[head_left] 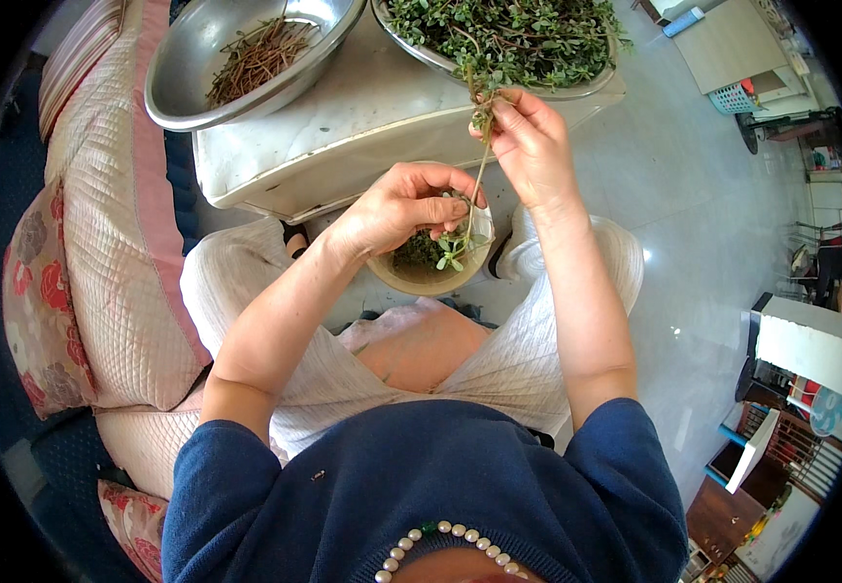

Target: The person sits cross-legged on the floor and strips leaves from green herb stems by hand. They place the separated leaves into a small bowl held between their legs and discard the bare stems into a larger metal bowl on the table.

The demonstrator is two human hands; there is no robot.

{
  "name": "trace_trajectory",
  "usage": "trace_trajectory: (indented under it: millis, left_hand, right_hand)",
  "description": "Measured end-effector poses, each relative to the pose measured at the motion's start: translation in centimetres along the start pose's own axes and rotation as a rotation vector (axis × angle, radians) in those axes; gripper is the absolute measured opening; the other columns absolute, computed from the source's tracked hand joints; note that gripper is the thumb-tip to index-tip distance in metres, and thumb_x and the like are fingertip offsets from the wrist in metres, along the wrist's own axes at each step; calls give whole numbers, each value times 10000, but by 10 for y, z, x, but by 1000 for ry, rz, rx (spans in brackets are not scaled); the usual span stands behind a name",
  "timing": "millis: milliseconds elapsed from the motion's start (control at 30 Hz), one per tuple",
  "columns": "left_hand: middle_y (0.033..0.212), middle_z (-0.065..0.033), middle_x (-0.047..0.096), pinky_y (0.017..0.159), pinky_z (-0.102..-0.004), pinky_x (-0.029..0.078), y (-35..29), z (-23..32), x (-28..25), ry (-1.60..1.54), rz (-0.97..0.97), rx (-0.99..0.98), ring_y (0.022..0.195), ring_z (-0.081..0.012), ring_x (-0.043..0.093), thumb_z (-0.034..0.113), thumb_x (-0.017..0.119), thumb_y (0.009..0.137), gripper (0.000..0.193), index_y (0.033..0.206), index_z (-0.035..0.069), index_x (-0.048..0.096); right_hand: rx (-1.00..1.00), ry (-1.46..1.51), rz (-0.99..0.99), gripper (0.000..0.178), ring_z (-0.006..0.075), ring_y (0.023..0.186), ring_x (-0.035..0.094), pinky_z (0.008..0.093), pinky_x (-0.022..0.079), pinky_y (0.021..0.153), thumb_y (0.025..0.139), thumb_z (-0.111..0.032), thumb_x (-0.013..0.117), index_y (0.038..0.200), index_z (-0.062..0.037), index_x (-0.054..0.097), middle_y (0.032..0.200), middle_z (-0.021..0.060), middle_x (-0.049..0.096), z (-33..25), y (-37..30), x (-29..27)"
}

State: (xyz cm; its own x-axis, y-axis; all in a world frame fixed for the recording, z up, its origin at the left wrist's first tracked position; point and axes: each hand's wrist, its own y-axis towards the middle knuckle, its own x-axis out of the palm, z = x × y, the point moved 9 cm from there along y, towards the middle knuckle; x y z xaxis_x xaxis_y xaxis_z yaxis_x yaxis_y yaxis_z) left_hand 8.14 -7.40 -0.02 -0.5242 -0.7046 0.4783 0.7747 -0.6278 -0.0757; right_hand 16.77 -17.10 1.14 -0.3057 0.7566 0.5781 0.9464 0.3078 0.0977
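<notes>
Green and slender, a leafy stem (482, 179), probably light and easily snapped, is stretching from over the cream bucket (423, 286), your left hand (403, 210) pinching its lower end, your right hand (533, 146) grasping its upper, its bare middle likely suiting a gentle hold.

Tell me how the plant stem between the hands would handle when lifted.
Being thin, the stem probably weighs little. It runs nearly straight from left hand to right hand, suggesting some stiffness, or just tension. Its small leaves might tear off easily.
</notes>
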Motion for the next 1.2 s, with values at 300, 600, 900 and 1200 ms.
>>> trace_trajectory:
  millis: [300, 600, 900, 1200]
  left_hand:
    - [766, -18, 561, 533, -201, 416, -4, 5, -1, 246, 99, 15, 644, -58, 496, 140, 535, 925, 194, 998, -34, 581]
    - [711, -1, 551, 509, -214, 397, -10, 10, -7, 357, 285, 13, 592, -47, 475, 90, 493, 844, 176, 906, -23, 613]
    - [924, -50, 591, 830, -255, 426, -4, -27, -22, 344, 253, -72, 879, -118, 539, 3, 467, 781, 272, 1020, -32, 592]
    - [1202, -124, 573, 1013, -300, 339, 1, -8, -12, 40, 186, 123, 1134, -186, 504, 67, 398, 817, 397, 1146, -59, 580]
  right_hand:
    - [-34, -22, 24, 128, 165, 836, 594, 323, 498, 760, 925, -46, 521, 1016, 6, 595, 940, 79, 635, -7, 1, -6]
    - [-126, -36, 125, 82, 135, 801, 597, 293, 505, 751, 907, -39, 553, 967, 0, 593, 918, 62, 634, -17, -3, -7]
    - [-262, -81, 160, 92, 142, 825, 608, 293, 513, 753, 901, -29, 567, 977, 15, 594, 929, 73, 636, -43, -6, -8]
    - [-243, -110, 171, 73, 135, 812, 606, 309, 527, 766, 897, -31, 574, 951, 11, 598, 911, 69, 634, -37, -5, -11]
